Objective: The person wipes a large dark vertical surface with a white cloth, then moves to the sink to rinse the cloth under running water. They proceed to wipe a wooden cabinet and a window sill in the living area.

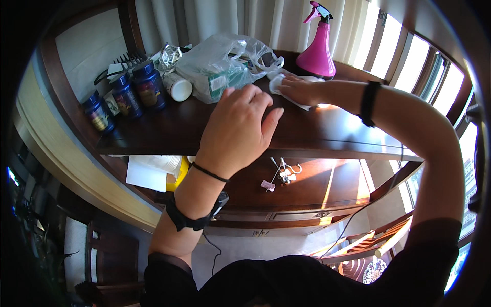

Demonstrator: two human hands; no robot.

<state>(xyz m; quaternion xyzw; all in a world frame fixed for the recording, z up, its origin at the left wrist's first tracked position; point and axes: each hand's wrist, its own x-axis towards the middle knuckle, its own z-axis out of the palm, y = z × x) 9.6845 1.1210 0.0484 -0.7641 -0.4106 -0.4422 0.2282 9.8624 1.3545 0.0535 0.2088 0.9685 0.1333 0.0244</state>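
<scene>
My right hand [301, 91] lies palm down on a white cloth or wipe [277, 83] and holds it against the dark wooden shelf [303, 128]. Just behind that hand stands a pink spray bottle [318, 51], upright. My left hand [239, 126] hovers above the shelf's front part with nothing in it, fingers loosely bent and thumb apart. Beyond its fingertips sits a clear plastic bag [209, 51] with a green box [226, 80] inside. The bag's handle end reaches close to the cloth.
Blue lidded bottles [149, 86] and a white tub [177, 87] on its side stand at the left, with a black comb [126, 63] and crumpled foil [169, 56] behind. Clips on a hanger [285, 174] and a yellow item [183, 174] lie on the lower surface. A thin cable [347, 226] hangs right.
</scene>
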